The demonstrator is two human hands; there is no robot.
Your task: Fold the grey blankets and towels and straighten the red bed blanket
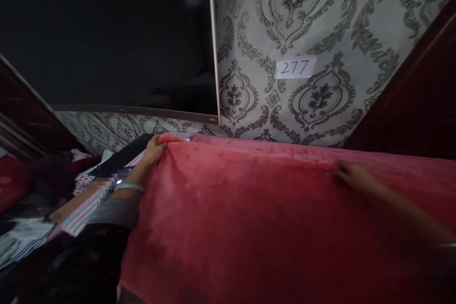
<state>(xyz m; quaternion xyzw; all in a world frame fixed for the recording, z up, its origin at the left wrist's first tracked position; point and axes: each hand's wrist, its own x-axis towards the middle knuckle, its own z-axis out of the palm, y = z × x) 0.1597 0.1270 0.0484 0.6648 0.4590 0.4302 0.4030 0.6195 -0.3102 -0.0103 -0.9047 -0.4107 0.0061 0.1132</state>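
A large red plush blanket [242,209] fills the lower middle and right of the view and hangs down towards me. My left hand [156,148] grips its upper left corner, fingers closed on the cloth. Farther right, my right hand [351,173] pinches the blanket's upper edge; that hand and forearm are somewhat blurred. Between the hands the edge runs nearly straight. Behind this edge lies more pink-red cloth [270,147], along the foot of the wall. Striped fabric [178,136] shows just beyond my left hand.
A big dark television [107,38] is on the patterned wall [245,4] at the upper left. A paper label marked 277 [295,67] sticks to the wallpaper. Piled clothes [28,235] and a dark flat object [123,156] lie at left. Dark wood panels [413,95] stand at right.
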